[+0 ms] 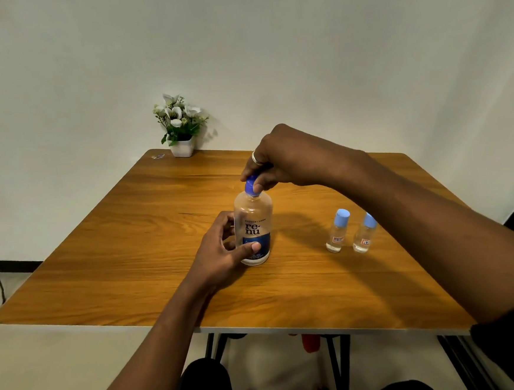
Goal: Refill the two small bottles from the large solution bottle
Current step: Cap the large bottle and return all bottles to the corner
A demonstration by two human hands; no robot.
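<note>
The large clear solution bottle with a blue label stands upright near the middle of the wooden table. My left hand wraps around its lower body. My right hand comes from above, its fingers closed on the bottle's blue cap, which sits on the neck. To the right stand two small clear bottles with light blue caps, the left small bottle and the right small bottle, side by side, capped, with a little liquid at the bottom.
A white pot of white flowers stands at the table's far edge by the wall. A small object lies at the far left corner. The near table edge runs just above my knees.
</note>
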